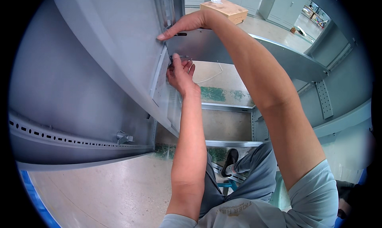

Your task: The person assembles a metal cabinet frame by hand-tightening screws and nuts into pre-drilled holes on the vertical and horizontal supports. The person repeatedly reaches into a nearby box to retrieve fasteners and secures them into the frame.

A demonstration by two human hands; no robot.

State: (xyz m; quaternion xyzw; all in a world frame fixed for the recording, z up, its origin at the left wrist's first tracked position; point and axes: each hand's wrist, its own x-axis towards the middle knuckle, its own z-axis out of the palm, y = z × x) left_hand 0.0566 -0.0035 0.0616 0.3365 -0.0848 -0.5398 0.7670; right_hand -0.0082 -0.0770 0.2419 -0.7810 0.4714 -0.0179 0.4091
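A wide grey metal cross panel spans the inside of a grey cabinet frame, its left end against the cabinet's side wall. My right hand reaches over the panel's top left corner. Its thumb stretches out onto the side wall; the other fingers are hidden. Below it, my left hand is at the panel's lower left corner, thumb up and fingers curled, pinching by a slot near the edge. Whatever lies between those fingertips is too small or hidden to make out.
Perforated rails and a small latch fitting are on the left part. Lower crossbars run above the floor near my legs. Beyond the frame stand a wooden box and grey cabinets. A thin white cord lies on the floor.
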